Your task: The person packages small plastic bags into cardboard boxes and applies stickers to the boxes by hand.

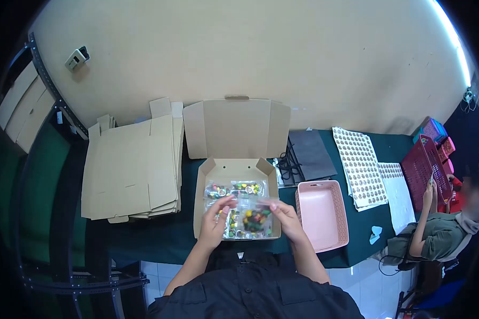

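An open cardboard box (199, 204) stands in front of me, its lid (237, 127) raised toward the wall. Clear plastic packets of colourful small pieces (234, 189) lie inside. My right hand (288, 219) pinches the upper right corner of another clear packet (255, 220), held over the box and slightly blurred. At the packet's left is my left hand (216, 220), thumb and fingers curved and apart; whether its fingertips touch the plastic is hard to see. The contents look red, yellow, green and dark; their exact kind is too small to tell.
Flattened cardboard boxes (127, 170) are stacked at left. To the right are a pink basket (322, 215), black paper bags (311, 154), sticker sheets (359, 167) and a maroon basket (424, 162). A seated person (436, 234) is at far right, holding something thin.
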A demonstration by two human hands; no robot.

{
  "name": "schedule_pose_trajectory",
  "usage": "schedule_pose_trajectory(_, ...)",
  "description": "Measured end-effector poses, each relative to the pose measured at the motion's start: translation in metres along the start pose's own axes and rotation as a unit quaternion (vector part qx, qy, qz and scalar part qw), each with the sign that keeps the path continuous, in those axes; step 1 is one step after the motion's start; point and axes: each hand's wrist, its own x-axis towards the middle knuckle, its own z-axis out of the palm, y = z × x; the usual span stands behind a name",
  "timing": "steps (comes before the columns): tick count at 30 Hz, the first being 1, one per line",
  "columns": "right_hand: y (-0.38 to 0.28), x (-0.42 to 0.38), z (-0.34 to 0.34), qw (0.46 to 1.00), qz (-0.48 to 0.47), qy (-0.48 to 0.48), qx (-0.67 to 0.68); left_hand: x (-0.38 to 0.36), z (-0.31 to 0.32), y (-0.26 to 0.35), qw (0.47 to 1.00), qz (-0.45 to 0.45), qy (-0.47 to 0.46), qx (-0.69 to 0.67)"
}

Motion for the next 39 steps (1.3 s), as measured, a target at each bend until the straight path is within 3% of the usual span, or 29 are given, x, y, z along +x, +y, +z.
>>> schedule_pose_trajectory(1, -0.009, 0.002, 0.005, 0.995, -0.069, 0.053, -0.058, 0.002, -0.009, -0.003, 0.998, 0.015, -0.015, 0.066)
schedule_pose_trajectory(2, -0.008, 0.004, 0.006, 0.994, -0.071, 0.052, -0.059, 0.004, -0.009, -0.005, 0.998, 0.018, -0.015, 0.066)
schedule_pose_trajectory(4, -0.010, 0.007, 0.013, 0.964, -0.155, 0.091, -0.194, 0.004, -0.006, -0.007, 0.980, 0.085, -0.076, 0.164)
schedule_pose_trajectory(5, -0.012, 0.000, 0.024, 0.985, -0.075, 0.093, -0.127, 0.003, 0.003, -0.006, 0.982, 0.082, -0.090, 0.143)
schedule_pose_trajectory(6, -0.007, 0.005, 0.028, 0.955, -0.172, 0.059, -0.233, 0.001, 0.011, -0.007, 0.982, 0.083, -0.091, 0.143)
schedule_pose_trajectory(10, 0.002, 0.003, 0.042, 0.943, -0.202, 0.082, -0.253, -0.005, 0.023, -0.026, 0.989, 0.082, -0.079, 0.100)
schedule_pose_trajectory(11, 0.003, 0.004, 0.040, 0.931, -0.216, 0.078, -0.283, -0.005, 0.021, -0.031, 0.998, 0.020, -0.059, 0.027)
schedule_pose_trajectory(12, 0.003, 0.005, 0.042, 0.931, -0.216, 0.079, -0.283, -0.004, 0.021, -0.028, 0.997, -0.043, -0.038, -0.046)
schedule_pose_trajectory(14, 0.000, 0.006, 0.049, 0.958, -0.140, 0.221, -0.115, -0.002, 0.023, -0.017, 0.997, -0.042, -0.041, -0.044)
schedule_pose_trajectory(15, 0.004, 0.011, 0.050, 0.967, -0.112, 0.228, 0.000, 0.000, 0.022, -0.021, 0.999, -0.025, -0.047, 0.002)
schedule_pose_trajectory(16, 0.011, 0.013, 0.042, 0.968, -0.110, 0.227, 0.001, 0.001, 0.022, -0.019, 0.997, -0.007, -0.052, 0.048)
schedule_pose_trajectory(17, 0.019, 0.014, 0.028, 0.982, -0.090, 0.167, 0.014, 0.010, 0.020, -0.015, 0.972, 0.122, -0.076, 0.188)
schedule_pose_trajectory(18, 0.023, 0.014, 0.020, 0.992, -0.069, 0.103, 0.029, 0.022, 0.020, -0.015, 0.957, 0.153, -0.104, 0.222)
schedule_pose_trajectory(19, 0.017, 0.016, 0.021, 0.984, -0.103, 0.148, -0.009, 0.034, 0.019, -0.016, 0.940, 0.183, -0.131, 0.257)
schedule_pose_trajectory(22, 0.024, 0.025, 0.004, 0.975, -0.089, 0.196, 0.059, 0.070, 0.029, -0.012, 0.887, 0.243, -0.200, 0.337)
schedule_pose_trajectory(25, 0.032, 0.034, -0.015, 0.962, -0.112, 0.243, -0.059, 0.101, 0.042, -0.017, 0.818, 0.346, -0.222, 0.402)
schedule_pose_trajectory(29, 0.039, 0.034, -0.037, 0.932, -0.154, 0.278, -0.172, 0.123, 0.066, -0.028, 0.773, 0.398, -0.239, 0.432)
schedule_pose_trajectory(31, 0.035, 0.031, -0.040, 0.890, -0.180, 0.332, -0.254, 0.125, 0.081, -0.029, 0.631, 0.475, -0.263, 0.555)
schedule_pose_trajectory(32, 0.039, 0.029, -0.043, 0.892, -0.179, 0.328, -0.254, 0.124, 0.088, -0.029, 0.633, 0.472, -0.260, 0.556)
schedule_pose_trajectory(34, 0.044, 0.026, -0.048, 0.853, -0.165, 0.357, -0.343, 0.121, 0.104, -0.028, 0.580, 0.494, -0.287, 0.582)
schedule_pose_trajectory(38, 0.057, 0.019, -0.057, 0.836, -0.155, 0.378, -0.366, 0.113, 0.127, -0.040, 0.567, 0.513, -0.278, 0.582)
schedule_pose_trajectory(39, 0.060, 0.018, -0.059, 0.836, -0.154, 0.378, -0.367, 0.111, 0.131, -0.042, 0.539, 0.509, -0.293, 0.604)
